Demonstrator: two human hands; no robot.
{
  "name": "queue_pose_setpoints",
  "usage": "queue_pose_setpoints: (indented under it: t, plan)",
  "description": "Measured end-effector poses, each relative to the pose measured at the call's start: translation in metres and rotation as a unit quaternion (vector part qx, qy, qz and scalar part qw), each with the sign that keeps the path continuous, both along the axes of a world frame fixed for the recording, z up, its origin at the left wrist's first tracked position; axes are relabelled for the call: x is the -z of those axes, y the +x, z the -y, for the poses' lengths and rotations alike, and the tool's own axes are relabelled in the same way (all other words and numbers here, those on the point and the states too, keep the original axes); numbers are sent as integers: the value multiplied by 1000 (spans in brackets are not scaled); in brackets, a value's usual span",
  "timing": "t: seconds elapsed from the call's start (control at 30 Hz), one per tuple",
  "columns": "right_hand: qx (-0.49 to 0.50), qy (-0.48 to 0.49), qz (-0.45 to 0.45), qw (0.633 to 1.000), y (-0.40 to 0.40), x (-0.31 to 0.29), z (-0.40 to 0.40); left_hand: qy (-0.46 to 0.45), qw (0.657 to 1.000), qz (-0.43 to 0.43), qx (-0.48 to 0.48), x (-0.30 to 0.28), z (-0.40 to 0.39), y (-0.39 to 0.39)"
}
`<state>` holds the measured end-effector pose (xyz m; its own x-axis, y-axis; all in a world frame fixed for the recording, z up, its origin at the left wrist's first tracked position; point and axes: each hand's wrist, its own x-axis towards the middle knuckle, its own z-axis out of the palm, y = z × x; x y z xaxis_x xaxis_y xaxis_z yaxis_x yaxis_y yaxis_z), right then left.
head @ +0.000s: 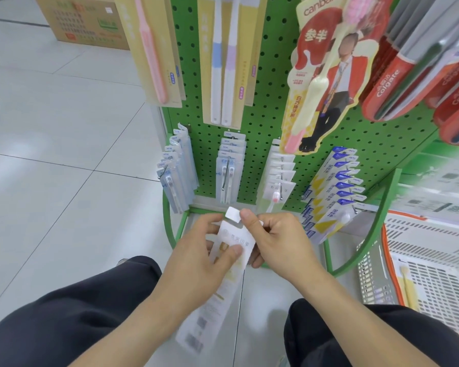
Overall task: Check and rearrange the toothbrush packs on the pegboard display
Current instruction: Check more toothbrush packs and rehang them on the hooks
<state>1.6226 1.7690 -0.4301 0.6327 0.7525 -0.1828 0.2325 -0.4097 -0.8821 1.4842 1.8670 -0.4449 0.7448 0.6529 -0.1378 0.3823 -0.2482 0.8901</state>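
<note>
Both hands hold one white toothbrush pack (233, 241) low in front of the green pegboard (263, 107). My left hand (204, 250) grips its side with the thumb on the front. My right hand (276, 239) pinches the bent white hang tab at its top. The pack's lower end hangs down, blurred, between my knees. On the bottom row of hooks hang several grey-blue packs (174, 165), a middle stack (229, 165), white packs (281, 173) and blue-and-yellow packs (334, 186).
Higher hooks carry beige packs (154, 49), a canban pack (326, 75) and red Colgate packs (398, 70). A white plastic basket with an orange rim (429, 263) stands at the right. A cardboard box (82, 22) sits on the tiled floor at the back left.
</note>
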Motion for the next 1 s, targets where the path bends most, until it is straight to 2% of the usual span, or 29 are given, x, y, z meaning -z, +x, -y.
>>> queue_pose_setpoints:
  t: [0.1, 0.23, 0.33, 0.4, 0.53, 0.63, 0.73, 0.87, 1.0]
  plan:
    - [29, 27, -33, 999, 1, 0, -2, 87, 995, -13, 45, 5, 12, 0]
    - [50, 36, -42, 997, 6, 0, 0, 244, 967, -13, 76, 24, 19, 4]
    - [46, 69, -107, 991, 7, 0, 0, 283, 958, -18, 53, 25, 15, 9]
    - [27, 89, -119, 989, 6, 1, 0, 248, 968, -1, 37, 18, 10, 8]
    - [-7, 109, -59, 992, 4, 6, 2, 130, 991, 40, -8, 4, -1, 0]
    - [-9, 96, -22, 995, 8, 10, 0, -8, 994, 103, -37, 1, -5, 0]
    - [-6, 114, -81, 990, 9, 9, -3, -123, 980, 137, -69, 1, -7, 5]
    - [33, 151, -117, 981, 8, 3, -4, -156, 972, 150, -89, -1, -9, 8]
    - [39, 181, -23, 982, 4, -9, -4, -129, 977, 158, -69, -17, -6, 10]
